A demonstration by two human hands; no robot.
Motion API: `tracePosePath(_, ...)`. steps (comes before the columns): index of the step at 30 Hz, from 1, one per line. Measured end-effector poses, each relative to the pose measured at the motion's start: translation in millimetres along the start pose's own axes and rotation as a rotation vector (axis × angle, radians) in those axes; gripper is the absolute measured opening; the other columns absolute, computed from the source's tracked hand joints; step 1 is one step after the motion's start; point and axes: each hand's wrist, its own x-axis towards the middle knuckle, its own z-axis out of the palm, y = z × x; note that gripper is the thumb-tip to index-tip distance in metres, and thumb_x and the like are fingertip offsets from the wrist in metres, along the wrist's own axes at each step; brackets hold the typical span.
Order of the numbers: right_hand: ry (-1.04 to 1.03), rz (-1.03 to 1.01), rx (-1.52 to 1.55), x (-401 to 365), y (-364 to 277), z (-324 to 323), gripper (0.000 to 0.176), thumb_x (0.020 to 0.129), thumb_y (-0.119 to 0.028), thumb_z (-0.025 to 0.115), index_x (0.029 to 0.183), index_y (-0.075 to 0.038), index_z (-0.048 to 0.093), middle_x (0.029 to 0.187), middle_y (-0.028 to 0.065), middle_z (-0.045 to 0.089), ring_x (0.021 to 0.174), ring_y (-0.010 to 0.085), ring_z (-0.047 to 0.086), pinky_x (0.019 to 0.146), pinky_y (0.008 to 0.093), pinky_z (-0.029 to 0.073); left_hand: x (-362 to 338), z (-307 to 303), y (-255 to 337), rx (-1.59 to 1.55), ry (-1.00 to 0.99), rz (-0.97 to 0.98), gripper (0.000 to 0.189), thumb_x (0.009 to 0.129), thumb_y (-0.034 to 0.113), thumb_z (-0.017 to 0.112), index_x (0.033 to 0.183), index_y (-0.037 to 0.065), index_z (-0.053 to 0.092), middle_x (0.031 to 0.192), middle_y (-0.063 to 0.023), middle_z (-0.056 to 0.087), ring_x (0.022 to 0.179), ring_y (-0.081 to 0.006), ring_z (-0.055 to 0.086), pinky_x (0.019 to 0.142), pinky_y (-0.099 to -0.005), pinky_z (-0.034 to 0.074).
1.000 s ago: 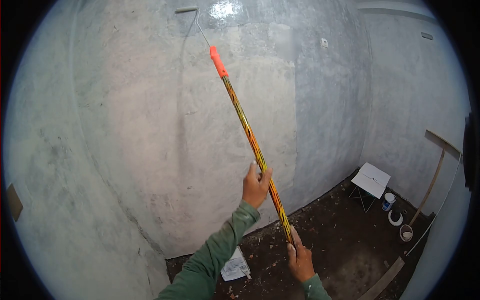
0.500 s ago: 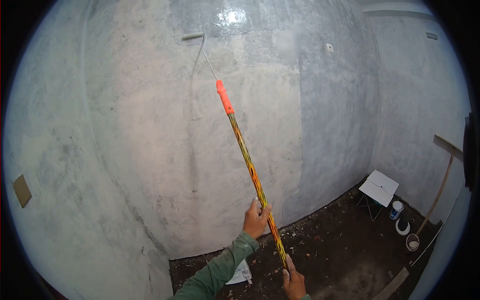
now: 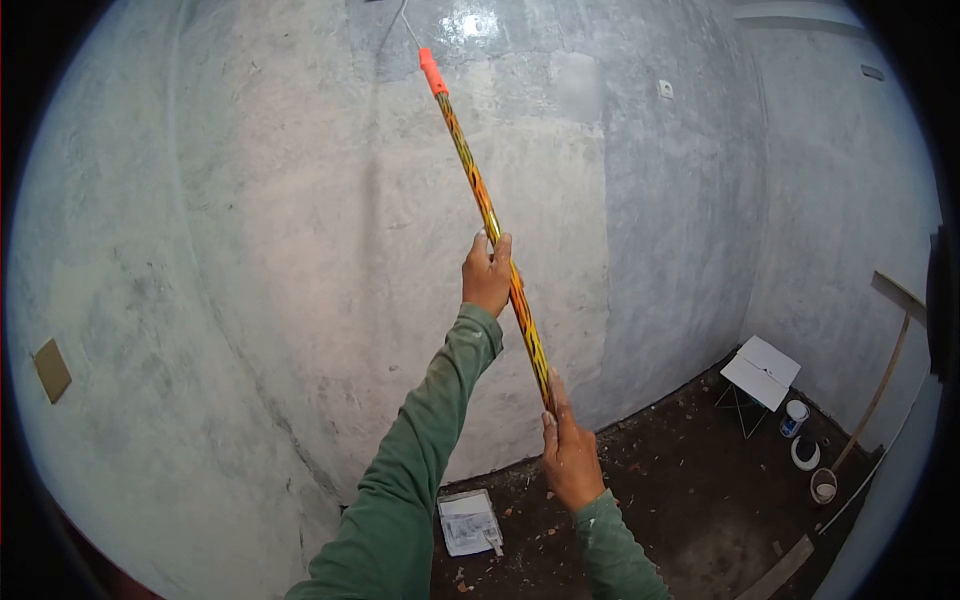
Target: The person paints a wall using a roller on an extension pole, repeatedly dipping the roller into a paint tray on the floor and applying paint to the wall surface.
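Observation:
A paint roller on a long pole [image 3: 478, 185], patterned yellow, orange and black, slants up across the view. Its orange handle [image 3: 433, 72] joins the pole's upper end, and a thin wire frame [image 3: 408, 22] runs on to the top edge, where the roller head is mostly cut off. My left hand [image 3: 487, 275] is closed around the middle of the pole. Lower down, my right hand [image 3: 573, 455] grips the pole near its bottom end. Behind them stands the wall [image 3: 540, 190], pale on the left and darker grey to the right and top.
A paint tray [image 3: 468, 522] lies on the dark, littered floor. At right are a folding stool [image 3: 760, 373], a paint can [image 3: 794, 418], a white-rimmed container [image 3: 805, 453], a small bucket [image 3: 823, 487] and a long wooden-handled tool [image 3: 880, 385]. A socket [image 3: 666, 90] sits on the wall.
Both hands have moved the roller pole upward. The roller head has climbed from the pale area to the top edge of view. More of the paint tray shows.

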Motion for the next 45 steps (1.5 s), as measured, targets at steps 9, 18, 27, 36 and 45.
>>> tracePosePath(9, -0.046, 0.090, 0.043, -80.6, 44.3, 1.1, 0.056, 0.094, -0.004, 0.045, 0.146, -0.015, 0.029, 0.079, 0.0237, 0.059, 0.060, 0.0353, 0.058, 0.059, 0.0307, 0.045, -94.3, 10.7, -54.3, 0.221, 0.022, 0.003, 0.047, 0.096, 0.037, 0.052, 0.111, -0.008, 0.049, 0.070, -0.0125, 0.056, 0.065, -0.0171, 0.056, 0.057, -0.0327, 0.044)
tracePosePath(18, -0.060, 0.108, -0.001, -171.5, 68.2, -12.7, 0.055, 0.094, -0.005, 0.046, 0.146, -0.012, 0.030, 0.084, 0.0215, 0.061, 0.066, 0.0274, 0.063, 0.062, 0.0289, 0.046, -209.1, 26.6, -90.3, 0.003, -0.033, -0.175, 0.053, 0.096, 0.034, 0.055, 0.124, -0.009, 0.043, 0.072, -0.0088, 0.055, 0.061, -0.0095, 0.053, 0.054, -0.0286, 0.044)
tracePosePath(27, -0.056, 0.074, 0.003, -216.4, 92.4, -34.8, 0.049, 0.097, -0.012, 0.044, 0.145, -0.018, 0.034, 0.098, 0.0181, 0.062, 0.062, 0.0313, 0.051, 0.058, 0.0321, 0.043, -243.0, 38.2, -54.7, 0.132, -0.087, -0.171, 0.057, 0.095, 0.035, 0.054, 0.130, -0.008, 0.041, 0.062, -0.0099, 0.057, 0.053, -0.0128, 0.054, 0.050, -0.0314, 0.043)
tracePosePath(36, -0.177, 0.235, -0.001, -200.5, 84.7, -50.1, 0.048, 0.097, -0.012, 0.045, 0.144, -0.016, 0.036, 0.123, 0.0202, 0.059, 0.099, 0.0310, 0.065, 0.078, 0.0353, 0.050, -222.8, 51.9, -61.9, 0.062, -0.080, -0.149, 0.050, 0.095, 0.033, 0.056, 0.121, -0.008, 0.045, 0.058, -0.0020, 0.048, 0.053, -0.0065, 0.044, 0.048, -0.0274, 0.037)
tracePosePath(45, -0.083, 0.194, 0.039, -131.6, 69.6, -48.0, 0.054, 0.094, -0.007, 0.046, 0.145, -0.014, 0.032, 0.079, 0.0201, 0.059, 0.057, 0.0204, 0.052, 0.059, 0.0288, 0.044, -157.7, 60.4, -63.0, 0.111, 0.017, -0.038, 0.040, 0.095, 0.031, 0.056, 0.109, -0.006, 0.051, 0.059, -0.0060, 0.049, 0.054, -0.0092, 0.045, 0.048, -0.0296, 0.038)
